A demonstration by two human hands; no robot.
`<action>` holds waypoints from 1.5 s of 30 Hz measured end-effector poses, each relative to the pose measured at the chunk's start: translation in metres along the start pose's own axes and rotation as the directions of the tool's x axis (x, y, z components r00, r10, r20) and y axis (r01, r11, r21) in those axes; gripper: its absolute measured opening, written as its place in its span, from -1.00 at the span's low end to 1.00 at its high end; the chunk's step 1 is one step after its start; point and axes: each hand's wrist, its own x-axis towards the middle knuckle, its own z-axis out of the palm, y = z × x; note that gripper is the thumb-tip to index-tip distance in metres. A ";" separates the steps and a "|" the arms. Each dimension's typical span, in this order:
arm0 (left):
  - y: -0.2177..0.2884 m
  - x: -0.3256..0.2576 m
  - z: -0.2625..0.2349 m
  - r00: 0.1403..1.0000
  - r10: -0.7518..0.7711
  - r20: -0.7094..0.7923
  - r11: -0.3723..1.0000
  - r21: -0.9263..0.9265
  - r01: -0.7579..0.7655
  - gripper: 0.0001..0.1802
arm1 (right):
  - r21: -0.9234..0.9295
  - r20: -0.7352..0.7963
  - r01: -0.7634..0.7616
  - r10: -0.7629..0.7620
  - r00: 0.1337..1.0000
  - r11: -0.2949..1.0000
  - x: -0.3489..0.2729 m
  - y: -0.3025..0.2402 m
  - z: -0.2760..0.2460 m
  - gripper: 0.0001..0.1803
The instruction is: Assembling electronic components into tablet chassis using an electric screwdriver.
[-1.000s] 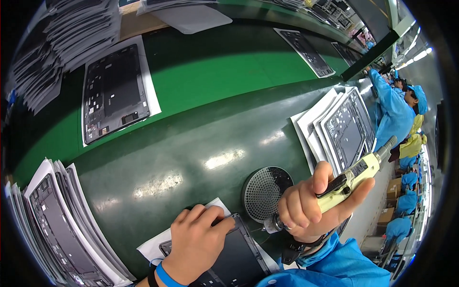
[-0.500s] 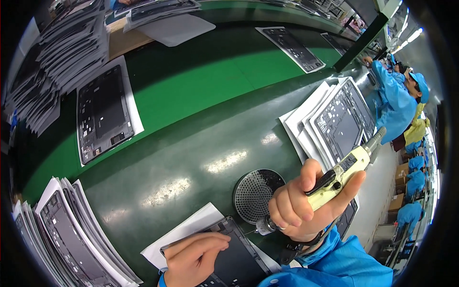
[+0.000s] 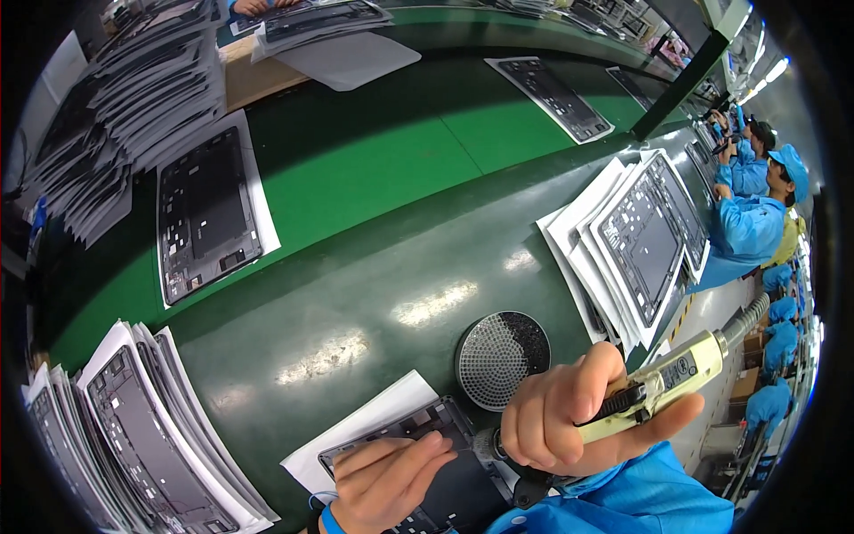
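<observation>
The left hand (image 3: 391,481) is pressing flat on the tablet frame (image 3: 418,463) while the right hand (image 3: 569,414) is clenching a screwdriver (image 3: 663,387), likely driving screws; next, a steady tip.

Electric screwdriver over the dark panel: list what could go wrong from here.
1. The left hand lies flat on the dark panel close to the electric screwdriver tip; a slip could hit the fingers.
2. The round screw tray sits right beside the right hand; a nudge might spill it.
</observation>
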 end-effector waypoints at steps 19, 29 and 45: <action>0.006 0.023 0.025 0.999 0.009 -0.047 1.000 0.010 -0.008 -0.57 | 0.032 0.054 0.031 -0.032 0.998 0.999 0.003 -0.009 -0.020 -0.03; 0.014 0.034 0.027 0.998 -0.014 0.065 0.999 0.050 0.011 -0.55 | 0.096 0.066 0.023 -0.029 0.997 0.995 0.002 -0.016 -0.032 0.06; 0.012 0.045 0.041 0.998 0.060 0.025 0.997 0.050 -0.061 -0.49 | -0.090 0.022 0.019 -0.017 1.000 0.996 0.007 -0.029 -0.039 -0.11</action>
